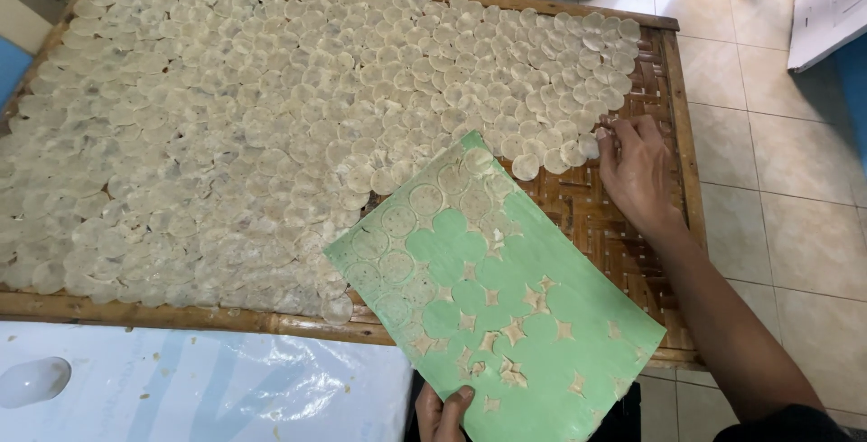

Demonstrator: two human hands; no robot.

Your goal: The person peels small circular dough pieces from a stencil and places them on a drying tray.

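Left hand (pixel 442 410) grips the green sheet (pixel 497 302) at its near edge, tilted over the woven tray (pixel 673 126). Right hand (pixel 632 167) pinches a pale disc (pixel 591 146) at the tray's right edge. Risk: remaining discs may slide off the sheet; overlapping discs may stick.

A: What is seen of the body?
B: Two bare hands. The right hand (pixel 637 171) is shown whole, with a long bare forearm (pixel 722 325) behind it. Only the fingers and thumb of the left hand (pixel 442 410) are caught at the bottom edge.
A: Anything worn?
B: No rings, watch or gloves are seen. A dark sleeve (pixel 786 424) is glimpsed at the lower right corner. Nails are kept short.
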